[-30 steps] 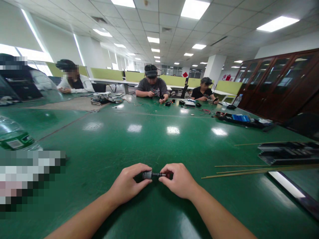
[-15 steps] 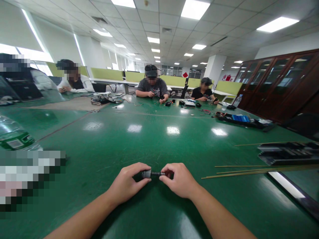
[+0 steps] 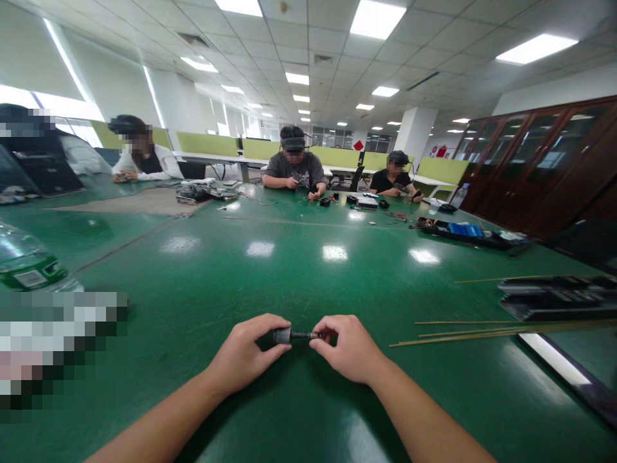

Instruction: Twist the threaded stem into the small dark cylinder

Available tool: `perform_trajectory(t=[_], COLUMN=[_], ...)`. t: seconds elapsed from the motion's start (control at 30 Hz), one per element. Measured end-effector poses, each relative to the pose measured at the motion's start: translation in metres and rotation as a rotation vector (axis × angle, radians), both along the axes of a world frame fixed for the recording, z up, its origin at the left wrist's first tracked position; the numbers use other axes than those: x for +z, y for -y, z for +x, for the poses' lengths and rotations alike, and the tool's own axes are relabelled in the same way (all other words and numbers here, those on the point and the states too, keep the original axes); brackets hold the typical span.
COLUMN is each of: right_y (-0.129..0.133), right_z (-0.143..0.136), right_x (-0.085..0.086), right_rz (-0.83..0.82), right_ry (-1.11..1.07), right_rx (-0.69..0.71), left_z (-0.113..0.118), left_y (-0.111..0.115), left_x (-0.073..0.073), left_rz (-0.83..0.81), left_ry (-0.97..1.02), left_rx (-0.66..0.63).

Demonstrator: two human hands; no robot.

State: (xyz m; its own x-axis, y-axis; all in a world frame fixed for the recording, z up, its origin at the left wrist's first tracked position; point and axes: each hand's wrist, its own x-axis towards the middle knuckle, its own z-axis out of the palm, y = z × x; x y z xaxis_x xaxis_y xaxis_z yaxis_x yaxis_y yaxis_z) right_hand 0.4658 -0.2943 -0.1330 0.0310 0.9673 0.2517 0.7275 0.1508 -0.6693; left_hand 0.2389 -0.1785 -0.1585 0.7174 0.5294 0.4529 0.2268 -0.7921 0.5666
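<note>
Low in the middle of the head view, a small dark part with a thick cylinder (image 3: 283, 335) at one end and a thin black rod (image 3: 303, 335) at the other is held level over the green table (image 3: 193, 289). The thick end sits between the thumb and fingers of my left hand (image 3: 248, 350). My right hand (image 3: 349, 350) pinches the tip of the rod between thumb and fingertips. Fingers partly cover both ends, so the kind of part cannot be made out.
Thin brass-coloured rods (image 3: 453, 334) and black metal profiles (image 3: 559, 297) lie at right, near a dark flat panel (image 3: 559, 360). A clear bottle (image 3: 31, 267) and a blurred-out object (image 3: 58, 341) are at left. Several people sit across the table among tools and parts.
My hands have drawn very slightly apart, and a little more of the thin rod shows between them. The grip of each hand looks the same.
</note>
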Motion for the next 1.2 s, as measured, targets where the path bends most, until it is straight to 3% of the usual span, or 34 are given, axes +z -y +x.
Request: perform_trajectory(t=[1.2], right_y=[-0.0002], right_z=[0.0054], right_x=[0.0024], right_rz=[0.015], right_ry=[0.036], right_rx=[-0.003], left_z=[-0.0035], left_y=[-0.0039], left_x=[0.0003], left_rz=[-0.005], left_ry=[0.004], left_rx=[0.009])
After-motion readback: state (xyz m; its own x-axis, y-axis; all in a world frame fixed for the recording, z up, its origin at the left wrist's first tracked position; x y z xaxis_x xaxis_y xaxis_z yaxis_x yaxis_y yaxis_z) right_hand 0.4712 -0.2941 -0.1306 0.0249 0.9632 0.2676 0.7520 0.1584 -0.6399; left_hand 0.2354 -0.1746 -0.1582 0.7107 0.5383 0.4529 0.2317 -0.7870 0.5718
